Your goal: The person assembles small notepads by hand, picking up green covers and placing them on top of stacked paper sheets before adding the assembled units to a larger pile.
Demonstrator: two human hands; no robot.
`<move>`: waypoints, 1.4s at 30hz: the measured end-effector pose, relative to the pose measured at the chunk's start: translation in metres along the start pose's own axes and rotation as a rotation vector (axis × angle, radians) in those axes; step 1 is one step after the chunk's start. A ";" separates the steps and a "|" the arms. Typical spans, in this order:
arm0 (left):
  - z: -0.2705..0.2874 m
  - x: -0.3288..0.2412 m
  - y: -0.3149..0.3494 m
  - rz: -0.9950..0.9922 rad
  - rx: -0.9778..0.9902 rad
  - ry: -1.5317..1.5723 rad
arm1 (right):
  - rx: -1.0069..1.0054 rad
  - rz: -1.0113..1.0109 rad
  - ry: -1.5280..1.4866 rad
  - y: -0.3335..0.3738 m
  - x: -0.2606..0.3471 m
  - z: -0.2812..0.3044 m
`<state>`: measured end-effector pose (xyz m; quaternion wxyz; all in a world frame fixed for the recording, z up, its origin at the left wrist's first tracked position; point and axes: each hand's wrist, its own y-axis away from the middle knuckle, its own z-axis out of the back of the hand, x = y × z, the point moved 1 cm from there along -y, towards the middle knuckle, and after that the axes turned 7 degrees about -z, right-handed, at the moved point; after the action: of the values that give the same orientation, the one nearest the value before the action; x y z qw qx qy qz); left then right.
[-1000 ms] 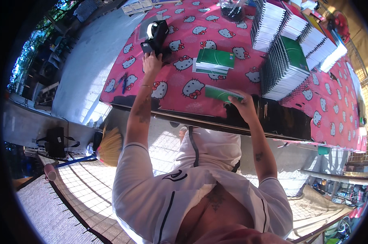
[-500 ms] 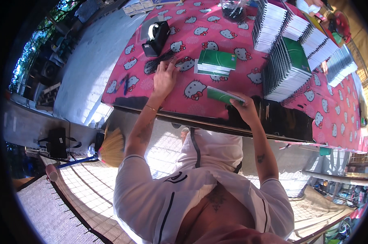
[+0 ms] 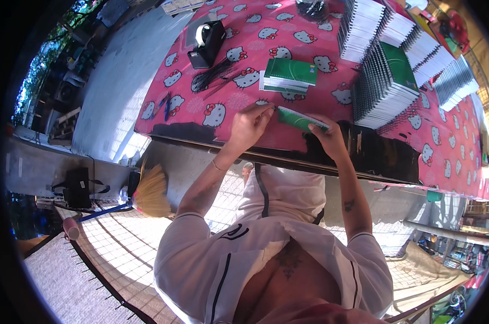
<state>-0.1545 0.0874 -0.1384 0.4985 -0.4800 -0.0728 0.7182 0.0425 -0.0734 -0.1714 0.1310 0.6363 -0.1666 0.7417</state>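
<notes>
A small green-covered notebook (image 3: 298, 119) is gripped at its right end by my right hand (image 3: 326, 134), just above the table's near edge. Beside its left end, my left hand (image 3: 251, 127) is closed in a pinch; whatever thin thing the fingertips may hold is too small to make out. Farther off lies a loose pile of thin black coils (image 3: 211, 78). A short stack of green notebooks (image 3: 290, 73), with white page edges showing, rests beyond the one in my hand.
A black tape dispenser (image 3: 206, 48) stands at the table's far left, with blue pens (image 3: 167, 103) nearer. Tall piles of spiral-bound notebooks (image 3: 387, 86) rise on the right. The pink tablecloth (image 3: 188, 116) ends at a dark, worn front edge. A broom (image 3: 151, 194) is below left.
My left hand has left the black coils and come right and nearer, to the left end of the notebook. My right hand still holds the notebook in nearly the same place.
</notes>
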 end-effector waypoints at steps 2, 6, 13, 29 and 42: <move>0.000 0.004 -0.004 -0.029 0.011 0.049 | 0.016 -0.009 -0.003 0.000 0.001 0.000; 0.011 -0.003 -0.021 -0.211 0.151 0.063 | 0.034 -0.009 -0.008 0.004 -0.001 0.004; 0.016 -0.010 -0.027 -0.016 0.455 0.011 | 0.032 -0.017 -0.029 0.009 0.002 0.000; 0.012 -0.017 -0.026 -0.221 0.387 -0.170 | -0.028 -0.016 0.018 0.020 0.018 -0.007; 0.005 -0.012 -0.031 -0.166 0.488 0.098 | 0.038 -0.020 -0.002 0.024 0.017 -0.005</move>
<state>-0.1384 0.0952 -0.1105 0.6596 -0.3721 0.0875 0.6472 0.0260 -0.0934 -0.1576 0.1262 0.6410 -0.1460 0.7429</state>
